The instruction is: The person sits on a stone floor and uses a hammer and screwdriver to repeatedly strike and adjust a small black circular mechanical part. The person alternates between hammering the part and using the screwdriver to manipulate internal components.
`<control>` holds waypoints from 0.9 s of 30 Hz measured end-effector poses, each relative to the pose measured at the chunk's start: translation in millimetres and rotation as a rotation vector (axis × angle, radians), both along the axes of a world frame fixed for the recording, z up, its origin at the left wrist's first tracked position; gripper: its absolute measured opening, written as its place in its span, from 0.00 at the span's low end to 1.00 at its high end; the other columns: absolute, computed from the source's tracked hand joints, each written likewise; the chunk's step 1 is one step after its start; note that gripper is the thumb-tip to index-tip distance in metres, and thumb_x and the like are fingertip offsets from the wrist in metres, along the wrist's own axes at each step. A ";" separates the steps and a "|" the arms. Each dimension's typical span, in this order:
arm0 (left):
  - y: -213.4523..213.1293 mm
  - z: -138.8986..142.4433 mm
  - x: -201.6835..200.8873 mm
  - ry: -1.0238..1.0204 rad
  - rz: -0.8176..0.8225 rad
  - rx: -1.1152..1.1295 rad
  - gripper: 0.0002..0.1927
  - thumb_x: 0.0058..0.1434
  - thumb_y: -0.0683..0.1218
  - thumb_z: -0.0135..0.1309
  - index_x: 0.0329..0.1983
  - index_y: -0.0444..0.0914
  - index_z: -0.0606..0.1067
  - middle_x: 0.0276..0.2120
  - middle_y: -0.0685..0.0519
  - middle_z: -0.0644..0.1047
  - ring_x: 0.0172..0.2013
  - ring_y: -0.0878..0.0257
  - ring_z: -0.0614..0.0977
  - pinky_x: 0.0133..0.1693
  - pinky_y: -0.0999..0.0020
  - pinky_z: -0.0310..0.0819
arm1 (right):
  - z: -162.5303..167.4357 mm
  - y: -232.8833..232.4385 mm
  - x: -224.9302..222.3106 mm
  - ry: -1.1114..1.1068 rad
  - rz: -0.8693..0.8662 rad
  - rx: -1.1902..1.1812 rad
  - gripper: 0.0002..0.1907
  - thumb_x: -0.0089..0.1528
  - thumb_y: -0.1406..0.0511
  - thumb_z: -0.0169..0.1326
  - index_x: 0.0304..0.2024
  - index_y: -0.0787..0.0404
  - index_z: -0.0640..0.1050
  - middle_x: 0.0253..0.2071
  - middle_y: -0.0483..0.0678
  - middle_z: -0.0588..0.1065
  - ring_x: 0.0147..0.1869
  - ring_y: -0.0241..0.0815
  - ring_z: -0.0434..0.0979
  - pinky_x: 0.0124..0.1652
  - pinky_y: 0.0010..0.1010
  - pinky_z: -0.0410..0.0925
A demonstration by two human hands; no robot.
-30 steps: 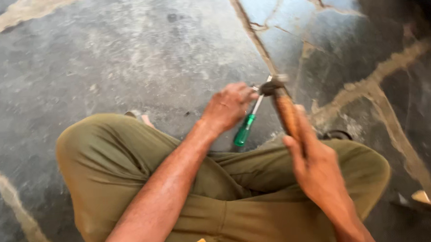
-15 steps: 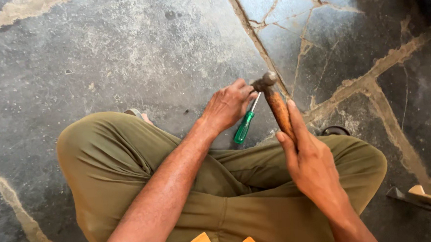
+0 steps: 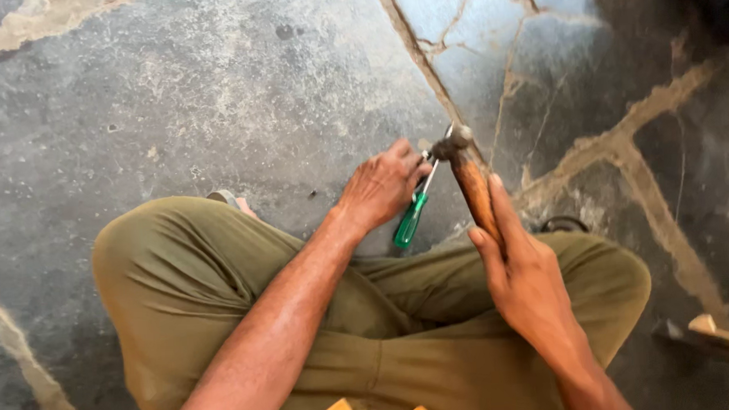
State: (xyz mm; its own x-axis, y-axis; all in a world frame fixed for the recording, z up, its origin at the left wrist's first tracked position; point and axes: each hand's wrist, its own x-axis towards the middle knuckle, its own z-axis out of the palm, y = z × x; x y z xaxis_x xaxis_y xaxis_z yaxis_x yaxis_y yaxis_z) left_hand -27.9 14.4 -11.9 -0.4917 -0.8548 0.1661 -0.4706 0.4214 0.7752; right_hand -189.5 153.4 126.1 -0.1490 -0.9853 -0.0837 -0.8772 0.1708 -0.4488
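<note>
I sit cross-legged on a stone floor in olive trousers. My left hand (image 3: 382,186) grips a screwdriver with a green handle (image 3: 410,221), its metal shaft pointing up and away toward the floor. My right hand (image 3: 522,276) holds the brown wooden handle of a hammer (image 3: 474,194). The hammer's dark metal head (image 3: 449,143) rests right at the tip of the screwdriver shaft, beside a pale mortar seam in the floor.
The floor (image 3: 212,89) is grey stone slabs with cracked pale joints. A wooden piece with a dark part (image 3: 714,337) lies at the lower right. A dark curved object (image 3: 558,221) peeks out behind my right knee.
The hammer head has stayed close to the screwdriver tip, shifting only slightly. Both hands keep their grips.
</note>
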 end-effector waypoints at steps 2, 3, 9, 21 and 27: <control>0.0 -1.9 1.2 0.017 0.012 0.032 0.14 0.70 0.53 0.51 0.41 0.38 0.78 0.41 0.44 0.75 0.39 0.40 0.81 0.40 0.47 0.76 | 11.6 4.5 0.9 0.011 -0.005 0.000 0.36 0.69 0.60 0.50 0.78 0.54 0.55 0.32 0.62 0.78 0.29 0.50 0.81 0.31 0.38 0.71; 1.5 -2.8 -1.2 0.044 -0.007 0.048 0.14 0.71 0.53 0.51 0.41 0.38 0.78 0.40 0.44 0.75 0.39 0.40 0.81 0.40 0.46 0.76 | 24.6 10.7 1.3 0.040 0.014 -0.061 0.36 0.71 0.61 0.49 0.78 0.56 0.54 0.33 0.61 0.79 0.29 0.48 0.81 0.30 0.37 0.71; -6.8 -5.5 1.6 0.068 0.009 -0.037 0.13 0.71 0.50 0.51 0.42 0.36 0.77 0.42 0.45 0.76 0.42 0.43 0.81 0.43 0.50 0.76 | 82.5 18.0 15.0 -0.049 -0.126 -0.343 0.34 0.73 0.61 0.48 0.78 0.62 0.54 0.30 0.53 0.76 0.28 0.42 0.77 0.30 0.32 0.71; -12.4 -4.4 9.1 0.187 0.058 -0.076 0.11 0.67 0.47 0.54 0.47 0.36 0.78 0.39 0.45 0.80 0.42 0.44 0.80 0.44 0.51 0.75 | 19.5 -15.7 16.9 -0.003 0.161 -0.162 0.35 0.69 0.63 0.54 0.77 0.57 0.59 0.41 0.65 0.78 0.37 0.61 0.81 0.35 0.49 0.71; -13.2 -7.5 7.5 0.050 0.068 -0.087 0.09 0.69 0.47 0.55 0.45 0.37 0.78 0.39 0.45 0.81 0.43 0.44 0.80 0.46 0.50 0.75 | 33.2 -30.9 20.4 0.054 0.145 -0.097 0.35 0.69 0.63 0.54 0.77 0.54 0.59 0.43 0.66 0.78 0.42 0.63 0.82 0.37 0.51 0.72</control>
State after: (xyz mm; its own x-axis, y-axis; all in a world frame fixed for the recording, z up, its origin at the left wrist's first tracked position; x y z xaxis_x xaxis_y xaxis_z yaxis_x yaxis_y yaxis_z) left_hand -20.4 1.2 -19.4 -0.4228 -0.8671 0.2635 -0.4620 0.4564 0.7604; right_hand -169.1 122.5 159.3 -0.0062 -0.9998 0.0167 -0.9127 -0.0012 -0.4086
